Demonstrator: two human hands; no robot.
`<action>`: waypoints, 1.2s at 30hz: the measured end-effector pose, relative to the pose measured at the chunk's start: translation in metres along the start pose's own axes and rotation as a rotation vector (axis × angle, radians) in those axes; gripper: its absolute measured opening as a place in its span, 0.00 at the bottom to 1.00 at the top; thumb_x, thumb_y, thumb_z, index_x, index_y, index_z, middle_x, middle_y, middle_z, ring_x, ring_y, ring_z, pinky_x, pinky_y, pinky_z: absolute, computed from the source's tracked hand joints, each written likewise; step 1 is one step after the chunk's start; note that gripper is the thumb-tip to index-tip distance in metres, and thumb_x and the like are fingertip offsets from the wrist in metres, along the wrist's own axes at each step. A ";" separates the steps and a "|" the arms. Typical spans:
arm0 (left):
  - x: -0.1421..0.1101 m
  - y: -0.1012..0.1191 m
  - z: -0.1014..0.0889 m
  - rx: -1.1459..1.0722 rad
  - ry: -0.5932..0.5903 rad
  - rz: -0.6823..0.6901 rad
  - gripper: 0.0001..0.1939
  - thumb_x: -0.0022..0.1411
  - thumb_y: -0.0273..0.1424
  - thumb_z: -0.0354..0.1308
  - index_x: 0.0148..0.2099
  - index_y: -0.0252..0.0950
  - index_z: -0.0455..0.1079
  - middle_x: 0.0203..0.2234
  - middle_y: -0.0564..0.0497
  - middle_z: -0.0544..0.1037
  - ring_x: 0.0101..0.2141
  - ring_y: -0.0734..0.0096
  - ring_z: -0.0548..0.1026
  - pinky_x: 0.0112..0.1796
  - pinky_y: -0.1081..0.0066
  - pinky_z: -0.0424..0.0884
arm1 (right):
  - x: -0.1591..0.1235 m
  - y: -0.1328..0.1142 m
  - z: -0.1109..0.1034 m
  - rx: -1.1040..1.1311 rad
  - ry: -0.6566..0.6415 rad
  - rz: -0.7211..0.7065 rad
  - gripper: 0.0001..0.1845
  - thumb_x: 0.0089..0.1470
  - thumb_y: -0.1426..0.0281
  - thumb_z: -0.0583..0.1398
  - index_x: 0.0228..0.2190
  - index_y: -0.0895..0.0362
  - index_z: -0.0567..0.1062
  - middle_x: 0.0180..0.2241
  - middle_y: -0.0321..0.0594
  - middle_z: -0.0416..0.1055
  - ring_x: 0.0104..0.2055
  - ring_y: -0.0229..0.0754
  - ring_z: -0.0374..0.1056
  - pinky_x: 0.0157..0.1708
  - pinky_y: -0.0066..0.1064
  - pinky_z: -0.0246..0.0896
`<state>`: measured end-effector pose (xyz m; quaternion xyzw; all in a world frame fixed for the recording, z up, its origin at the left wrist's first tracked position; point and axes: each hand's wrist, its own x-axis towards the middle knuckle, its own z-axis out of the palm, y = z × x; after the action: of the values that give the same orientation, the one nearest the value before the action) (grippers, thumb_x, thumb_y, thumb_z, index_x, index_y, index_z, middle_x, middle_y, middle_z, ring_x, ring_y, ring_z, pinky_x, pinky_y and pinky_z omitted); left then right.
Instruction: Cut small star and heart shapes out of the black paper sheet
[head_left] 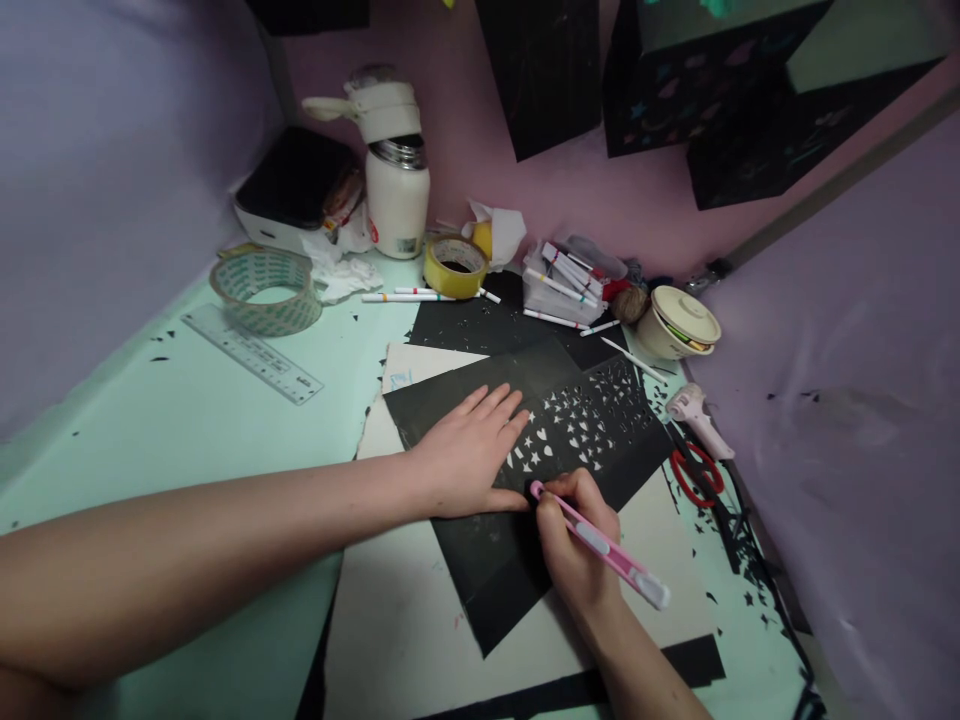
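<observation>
A sheet of black paper (480,560) lies aslant on a pale board (390,620). Small cut-out stars and hearts (547,440) fill its right part, with the pale board showing through. My left hand (472,450) rests flat on the paper, fingers spread, just left of the cut-outs. Below the cut-outs, my right hand (581,540) grips a pink craft knife (607,550) like a pen. The knife's front end points at the paper close to my left thumb; its blade tip is too small to make out.
A ruler (251,352), tape rolls (266,290), a white bottle (397,190) and a box of markers (562,285) stand along the back. At right are a lidded tub (679,322), a glue gun (699,420), red-handled scissors (697,474) and black scraps (750,590). Black boxes (697,80) hang overhead.
</observation>
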<state>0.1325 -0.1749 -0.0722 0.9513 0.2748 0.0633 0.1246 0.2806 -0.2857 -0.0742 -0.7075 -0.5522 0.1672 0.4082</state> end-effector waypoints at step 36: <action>0.002 -0.005 0.000 -0.010 -0.008 0.033 0.51 0.55 0.64 0.44 0.66 0.28 0.50 0.66 0.35 0.47 0.66 0.51 0.42 0.63 0.57 0.38 | 0.081 0.022 -0.048 0.401 -0.587 0.019 0.03 0.50 0.68 0.65 0.29 0.54 0.78 0.31 0.37 0.75 0.35 0.40 0.70 0.35 0.30 0.63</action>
<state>0.1315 -0.1692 -0.0731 0.9553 0.2582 0.0631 0.1291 0.3553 -0.2315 -0.0440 -0.5401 -0.5955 0.4722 0.3615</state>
